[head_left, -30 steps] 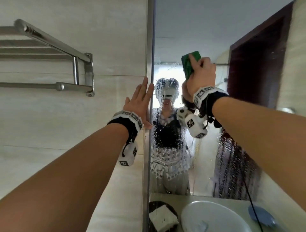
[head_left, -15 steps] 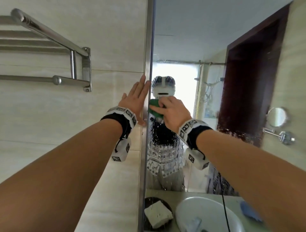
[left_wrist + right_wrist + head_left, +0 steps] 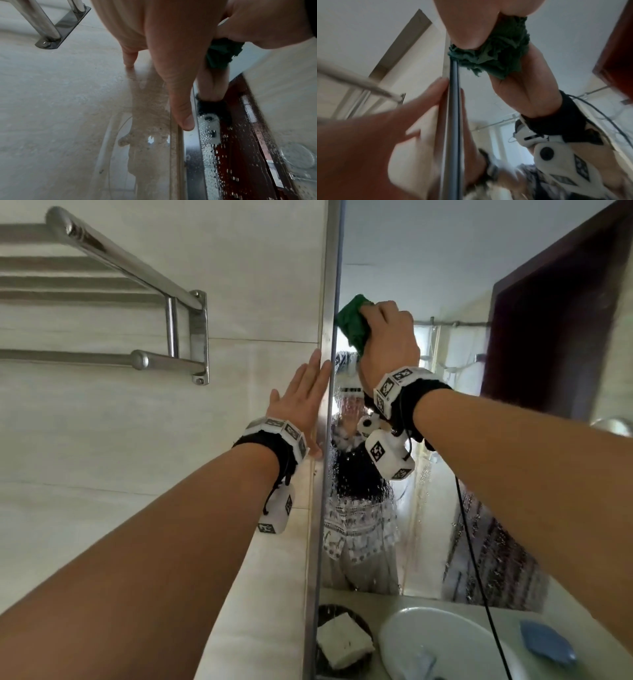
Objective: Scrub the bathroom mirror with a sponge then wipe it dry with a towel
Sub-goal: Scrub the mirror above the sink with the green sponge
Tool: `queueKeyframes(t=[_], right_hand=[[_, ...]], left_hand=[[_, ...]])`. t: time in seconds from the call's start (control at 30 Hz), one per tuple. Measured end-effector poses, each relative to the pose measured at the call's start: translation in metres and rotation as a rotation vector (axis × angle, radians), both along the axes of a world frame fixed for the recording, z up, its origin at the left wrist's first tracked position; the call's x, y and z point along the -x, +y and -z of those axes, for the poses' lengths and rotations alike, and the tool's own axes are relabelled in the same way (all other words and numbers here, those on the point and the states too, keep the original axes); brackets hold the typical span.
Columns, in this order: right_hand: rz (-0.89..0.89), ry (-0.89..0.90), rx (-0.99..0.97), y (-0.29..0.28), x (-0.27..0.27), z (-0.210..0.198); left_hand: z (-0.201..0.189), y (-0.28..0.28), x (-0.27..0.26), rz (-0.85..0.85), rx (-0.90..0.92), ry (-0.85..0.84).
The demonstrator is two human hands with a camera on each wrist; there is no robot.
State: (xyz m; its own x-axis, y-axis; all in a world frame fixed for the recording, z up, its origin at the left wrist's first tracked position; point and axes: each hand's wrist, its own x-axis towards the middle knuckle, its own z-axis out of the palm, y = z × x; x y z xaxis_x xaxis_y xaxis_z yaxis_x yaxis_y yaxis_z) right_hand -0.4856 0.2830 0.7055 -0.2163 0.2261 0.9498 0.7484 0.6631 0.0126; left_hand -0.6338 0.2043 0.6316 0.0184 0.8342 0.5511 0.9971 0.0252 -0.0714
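Right now my right hand [image 3: 387, 344] clutches the green sponge [image 3: 352, 323], pressing it against the mirror [image 3: 445, 268] near its left edge, while my left hand [image 3: 301, 402] lies flat, fingers straight, on the wall [image 3: 137, 440] to steady me.

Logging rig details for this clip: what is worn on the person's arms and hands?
Both forearms are bare, with no sleeves and no gloves. The left hand and right hand each have a black wrist strap ringed by white blocks printed with black square markers. A white camera box, also marker-printed, hangs under each wrist. A thin black cable trails down from the right wrist unit.
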Motion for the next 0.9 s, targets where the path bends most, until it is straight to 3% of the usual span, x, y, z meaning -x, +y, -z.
queueKeyframes(t=[0.37,0.5,0.7,0.9], right_hand=[[-0.092,-0.314,-0.156,0.004,-0.004,0.119],[-0.116,-0.51,-0.187,0.01,-0.016,0.137],[-0.145,-0.771,-0.086,0.009,-0.039,0.163],[-0.035,-0.907,-0.038,0.0,-0.059,0.159]], left_hand=[[0.005,-0.001,0.002,-0.022,-0.027,0.01],[0.007,0.001,0.001,-0.034,-0.028,0.011],[0.007,0.001,0.001,-0.058,-0.01,0.022],[0.011,-0.005,-0.009,-0.092,0.029,-0.03]])
